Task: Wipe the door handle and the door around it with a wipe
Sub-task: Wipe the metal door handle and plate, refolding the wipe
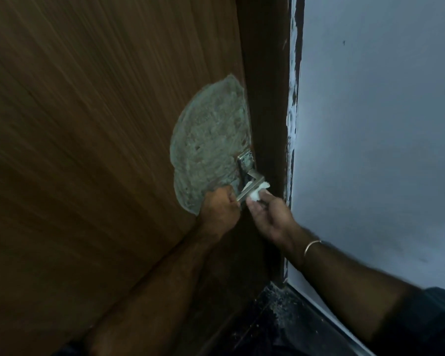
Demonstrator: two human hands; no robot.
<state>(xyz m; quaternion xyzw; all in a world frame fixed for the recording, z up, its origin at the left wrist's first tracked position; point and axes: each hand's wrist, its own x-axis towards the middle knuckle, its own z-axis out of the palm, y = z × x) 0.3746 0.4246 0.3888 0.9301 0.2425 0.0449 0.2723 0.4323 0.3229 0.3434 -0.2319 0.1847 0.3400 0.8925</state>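
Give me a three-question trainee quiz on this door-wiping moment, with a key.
1. True or false: the left hand grips the free end of the door handle.
2. Which hand holds the white wipe?
A. left
B. right
C. neither
3. Fill in: the grey smeared patch lies on the wooden ____, beside the handle.

Key: 1 true; 2 B, the right hand; 3 door.

A plain indoor doorway, likely a home: a wood-grain door (88, 150), dark frame (265, 98), roughly painted pale wall (383, 124), dusty dark floor (280, 317).
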